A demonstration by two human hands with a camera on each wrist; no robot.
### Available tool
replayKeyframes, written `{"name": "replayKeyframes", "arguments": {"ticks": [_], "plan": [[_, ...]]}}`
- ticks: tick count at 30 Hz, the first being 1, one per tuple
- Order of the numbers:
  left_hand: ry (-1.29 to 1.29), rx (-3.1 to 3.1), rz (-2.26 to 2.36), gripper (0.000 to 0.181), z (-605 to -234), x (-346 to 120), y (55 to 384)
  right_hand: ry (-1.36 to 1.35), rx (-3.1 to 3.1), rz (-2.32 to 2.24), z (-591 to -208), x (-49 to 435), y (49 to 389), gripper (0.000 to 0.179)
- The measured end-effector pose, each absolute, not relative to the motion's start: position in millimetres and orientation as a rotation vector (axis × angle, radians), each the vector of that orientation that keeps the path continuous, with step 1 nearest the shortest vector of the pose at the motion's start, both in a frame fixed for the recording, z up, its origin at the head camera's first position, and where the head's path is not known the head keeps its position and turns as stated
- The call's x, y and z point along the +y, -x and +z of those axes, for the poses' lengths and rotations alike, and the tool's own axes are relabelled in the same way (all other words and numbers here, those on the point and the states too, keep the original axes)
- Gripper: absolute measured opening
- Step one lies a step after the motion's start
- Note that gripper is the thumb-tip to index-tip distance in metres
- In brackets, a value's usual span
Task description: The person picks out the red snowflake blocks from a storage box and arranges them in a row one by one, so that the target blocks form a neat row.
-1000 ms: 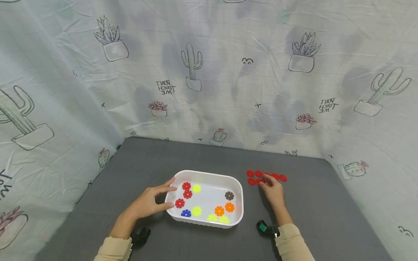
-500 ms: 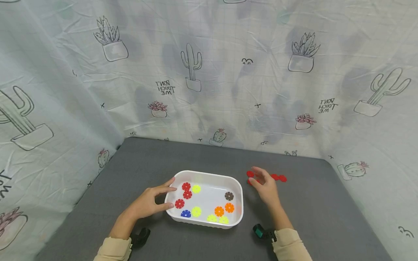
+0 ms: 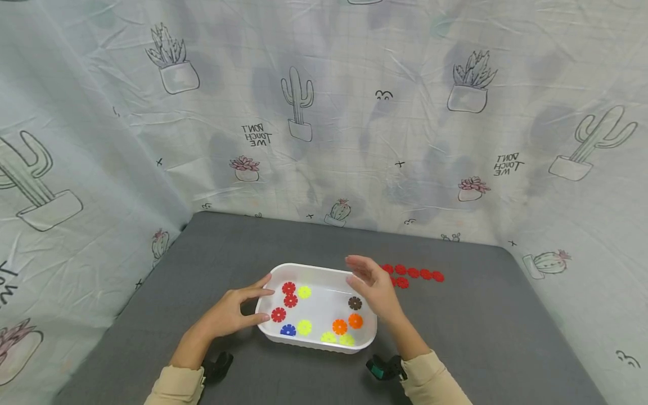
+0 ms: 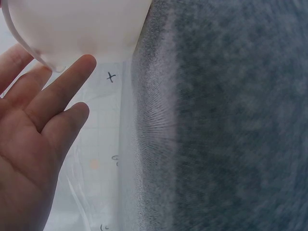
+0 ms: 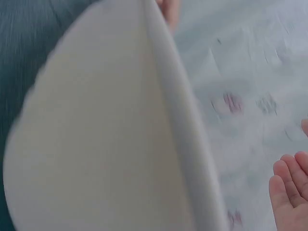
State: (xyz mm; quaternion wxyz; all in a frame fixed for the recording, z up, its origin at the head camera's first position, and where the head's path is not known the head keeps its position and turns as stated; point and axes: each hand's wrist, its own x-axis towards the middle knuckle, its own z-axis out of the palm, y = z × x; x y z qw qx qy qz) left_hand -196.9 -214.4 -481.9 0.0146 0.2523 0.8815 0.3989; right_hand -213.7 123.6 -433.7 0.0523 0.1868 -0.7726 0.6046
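A white plastic tub [image 3: 324, 343] stands on the grey table, holding snowflake-shaped building discs. My left hand [image 3: 238, 312] grips its left rim; in the left wrist view, some fingers [image 4: 62, 89] lie along the outer wall and others reach behind the rim. Over the tub's back right corner hovers my right hand [image 3: 374, 289], thumb and fingers apart with nothing visible between them. Inside lie 3 red discs [image 3: 278, 314], several yellow discs [image 3: 304, 327], a blue disc [image 3: 288, 330], two orange discs [image 3: 340, 327] and a brown disc [image 3: 355, 303].
Right of the tub, several red discs [image 3: 426, 274] lie in two rows on the table [image 3: 486, 332], partly hidden by my right hand. A curtain [image 3: 344, 140] with cactus prints hangs behind the table and along both sides.
My right hand has moved left from the red discs to above the tub's right side. The left hand and the tub have stayed in place.
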Motion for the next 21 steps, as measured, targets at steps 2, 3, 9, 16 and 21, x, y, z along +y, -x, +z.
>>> {"name": "replayKeyframes", "arguments": {"ticks": [2,3,9,16,21], "plan": [[-0.789,2.755,1.234,0.056,-482,-214,197,-0.626,-2.356,1.878,-434,111,214,0.04],[-0.792,2.759,1.231,0.056,-482,-214,197,-0.644,-2.37,1.897,-434,105,215,0.04],[-0.791,2.77,1.209,0.055,-482,-214,197,-0.746,-2.461,1.989,-428,69,216,0.041],[-0.785,2.751,1.207,0.057,-483,-214,197,-0.757,-2.559,2.019,-429,35,209,0.037],[-0.826,2.773,1.19,0.056,-482,-215,196,-0.717,-2.7,1.982,-452,18,217,0.033]]}}
